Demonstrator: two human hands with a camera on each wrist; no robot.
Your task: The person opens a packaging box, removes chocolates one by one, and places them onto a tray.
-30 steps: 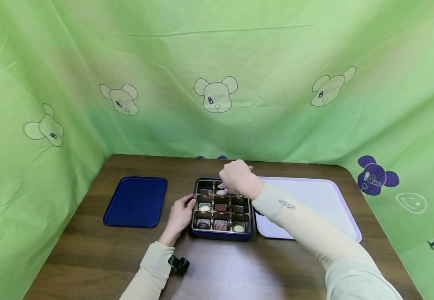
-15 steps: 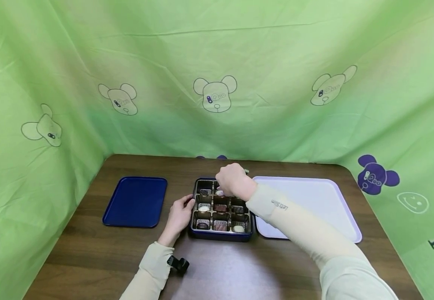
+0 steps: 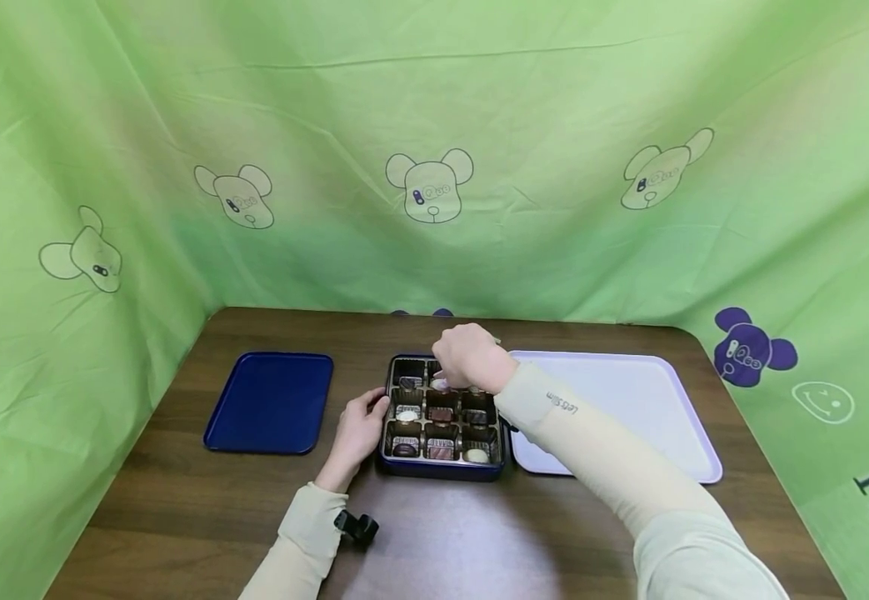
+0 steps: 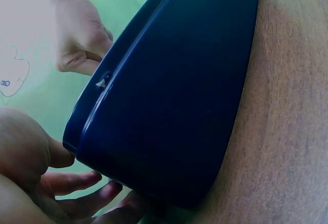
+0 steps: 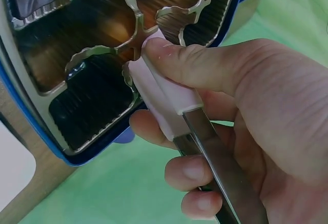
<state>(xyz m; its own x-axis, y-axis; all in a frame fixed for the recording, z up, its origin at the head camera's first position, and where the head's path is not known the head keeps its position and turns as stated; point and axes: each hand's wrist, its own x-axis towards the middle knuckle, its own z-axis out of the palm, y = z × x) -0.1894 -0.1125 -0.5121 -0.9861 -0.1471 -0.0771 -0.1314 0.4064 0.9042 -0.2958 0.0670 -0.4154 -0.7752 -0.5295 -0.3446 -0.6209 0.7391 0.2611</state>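
Left hand (image 3: 359,432) is resting fingers loosely against left wall of open chocolate box (image 3: 441,470), sitting mid-table. Right hand (image 3: 471,357) is pinching pink-tipped tongs (image 5: 218,152) narrow over its back row; can't tell if they're gripping a chocolate. Blue tray (image 3: 269,402) and white tray (image 3: 644,400) are flanking; green curtain (image 3: 434,267) hanging behind.

Inspection of my own attire. Each arm is covered by a thin, cream-coloured long sleeve: the left sleeve (image 3: 289,542) and the right sleeve (image 3: 614,467), both ending in a broad, loose cuff. Small dark lettering (image 3: 562,403), reading "Let's Slim", is printed near the right cuff (image 3: 530,396). A paler, looser outer sleeve (image 3: 692,554) overlaps the right upper arm. A compact black wrist camera (image 3: 357,527) projects from the left cuff (image 3: 312,515). Left hand (image 3: 357,433) and right hand (image 3: 470,356): bare, right fingernails short.
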